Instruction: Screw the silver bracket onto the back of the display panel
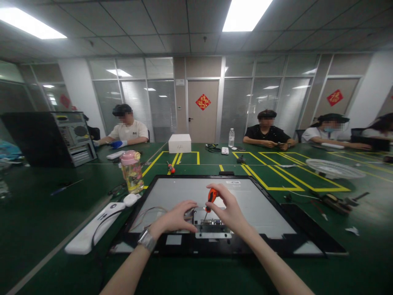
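Note:
A flat display panel with a grey back and black frame lies on the green table before me. At its near middle sits a metal bracket beside a small circuit board. My right hand grips an orange-and-black screwdriver between thumb and fingers, its shaft pointing down at the board. At the board's left edge, my left hand has thumb and fingers apart, the fingertips at the metal; whether they press on it I cannot tell. Thin cables run left of the board, partly behind my left hand.
To the left are a white power strip, a pink-lidded bottle and a black computer case. Another screwdriver and a white box lie beyond the panel. A tool lies right. Several people sit across the table.

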### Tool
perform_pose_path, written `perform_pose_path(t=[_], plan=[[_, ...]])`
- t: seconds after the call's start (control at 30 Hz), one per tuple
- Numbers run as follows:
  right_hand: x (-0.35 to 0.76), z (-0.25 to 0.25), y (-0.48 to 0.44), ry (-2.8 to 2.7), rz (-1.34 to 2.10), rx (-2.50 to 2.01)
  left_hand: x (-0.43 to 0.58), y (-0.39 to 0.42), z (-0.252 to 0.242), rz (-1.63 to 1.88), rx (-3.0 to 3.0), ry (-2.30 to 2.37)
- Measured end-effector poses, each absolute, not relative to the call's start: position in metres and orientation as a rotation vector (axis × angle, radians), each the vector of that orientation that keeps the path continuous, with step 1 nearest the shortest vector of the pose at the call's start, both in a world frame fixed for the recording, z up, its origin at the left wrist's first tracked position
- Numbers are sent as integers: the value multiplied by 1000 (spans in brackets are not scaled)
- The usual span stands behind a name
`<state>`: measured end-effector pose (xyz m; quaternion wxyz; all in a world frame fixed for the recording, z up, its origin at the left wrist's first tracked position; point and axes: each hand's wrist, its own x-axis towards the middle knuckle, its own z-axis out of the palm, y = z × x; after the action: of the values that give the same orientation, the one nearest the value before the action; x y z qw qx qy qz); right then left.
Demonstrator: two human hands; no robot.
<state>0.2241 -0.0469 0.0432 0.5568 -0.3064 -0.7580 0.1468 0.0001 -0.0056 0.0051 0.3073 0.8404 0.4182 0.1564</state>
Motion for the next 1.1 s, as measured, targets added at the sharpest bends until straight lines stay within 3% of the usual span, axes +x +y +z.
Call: perform_pose_path(t=[0.27,0.6,0.87,1.0,1.1], plan=[[225,39,-44,-1784,518,-672,3,-9,10,390,2203,1144],[228,34,-38,-1800,464,-773,3,-9,9,398,2203,1153],[236,38,-31,-1422,432,-799,1,-7,9,391,2205,1155],[261,41,-16,-1361,257,-1081,1,-8,9,385,2194,1153],[284,39,-6,-1703,-31,-1632,1,-8,9,384,2190,1160]])
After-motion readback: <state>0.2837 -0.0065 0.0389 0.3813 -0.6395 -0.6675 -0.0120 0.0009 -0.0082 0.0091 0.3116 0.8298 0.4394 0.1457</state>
